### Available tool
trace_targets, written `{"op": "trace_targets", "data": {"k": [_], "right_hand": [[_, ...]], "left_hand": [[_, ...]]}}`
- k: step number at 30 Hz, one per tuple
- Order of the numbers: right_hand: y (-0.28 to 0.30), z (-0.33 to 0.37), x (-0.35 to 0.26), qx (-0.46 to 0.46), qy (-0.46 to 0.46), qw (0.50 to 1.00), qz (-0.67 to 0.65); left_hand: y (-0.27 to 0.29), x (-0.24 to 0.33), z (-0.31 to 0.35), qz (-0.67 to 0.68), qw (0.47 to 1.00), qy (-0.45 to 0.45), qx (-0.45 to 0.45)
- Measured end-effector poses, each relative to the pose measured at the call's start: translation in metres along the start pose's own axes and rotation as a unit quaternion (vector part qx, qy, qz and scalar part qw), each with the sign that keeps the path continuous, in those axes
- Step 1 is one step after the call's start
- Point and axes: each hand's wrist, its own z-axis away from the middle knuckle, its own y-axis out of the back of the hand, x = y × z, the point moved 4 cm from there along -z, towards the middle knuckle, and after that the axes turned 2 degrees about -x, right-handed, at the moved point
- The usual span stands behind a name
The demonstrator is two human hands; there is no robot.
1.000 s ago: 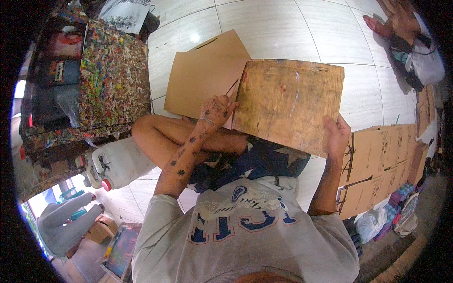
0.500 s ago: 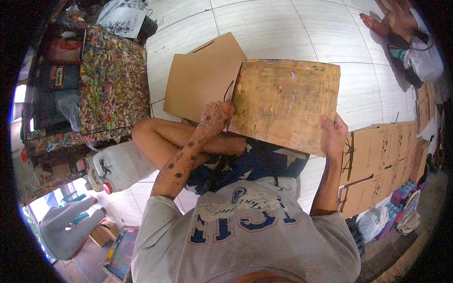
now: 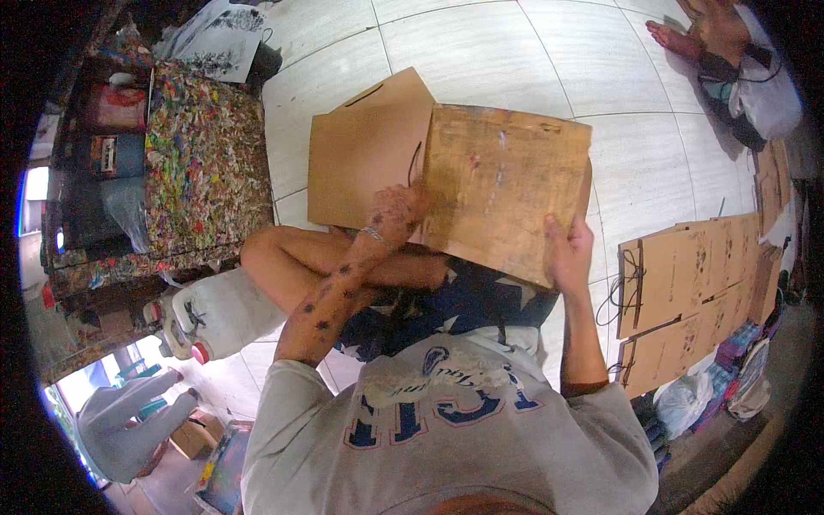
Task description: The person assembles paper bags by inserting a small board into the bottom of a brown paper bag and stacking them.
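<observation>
A worn, paint-stained wooden board (image 3: 506, 184) lies tilted over my lap. My right hand (image 3: 570, 253) grips its lower right corner, thumb on top and fingers underneath. A brown strip shows behind the board's right edge. My left hand (image 3: 399, 210) is closed at the board's left edge, and what its fingers hold is hidden. A thin black cord (image 3: 415, 163) rises beside that hand. To the left of the board, partly behind it, is a brown cardboard piece (image 3: 365, 150) with a dark slot or cord near its top edge.
Printed cardboard bags (image 3: 678, 275) with black cords lie at the right. A paint-crusted table (image 3: 206, 154) and a white jug (image 3: 227, 318) stand at the left. Another person's foot (image 3: 674, 39) is at the upper right, a person in grey trousers (image 3: 124, 421) at the lower left.
The board has shifted a little left, with my right hand moving along with it. The brown strip now shows behind its right edge. My left hand stays at the board's left edge.
</observation>
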Motion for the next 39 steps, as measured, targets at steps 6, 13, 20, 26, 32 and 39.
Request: {"op": "trace_targets", "data": {"k": [6, 13, 20, 26, 32, 39], "right_hand": [[0.0, -0.02, -0.007, -0.125, -0.064, 0.986, -0.092], [-0.082, -0.01, 0.033, -0.18, 0.031, 0.983, -0.035], [-0.092, -0.009, 0.014, -0.325, -0.121, 0.936, -0.063], [-0.11, -0.015, 0.032, -0.353, -0.016, 0.935, -0.008], [-0.099, -0.011, 0.053, -0.179, 0.133, 0.957, 0.187], [-0.143, -0.028, -0.051, -0.308, -0.02, 0.915, -0.259]], "left_hand": [[-0.013, -0.014, 0.01, 0.025, 0.977, 0.087, -0.195], [0.06, 0.016, -0.01, 0.131, 0.965, 0.042, -0.221], [0.103, 0.042, 0.005, 0.156, 0.96, 0.007, -0.232], [0.096, 0.061, 0.003, 0.114, 0.977, -0.008, -0.18], [0.097, 0.055, 0.009, 0.165, 0.982, 0.014, -0.094], [0.184, 0.045, 0.032, 0.269, 0.947, 0.011, 0.172]]}}
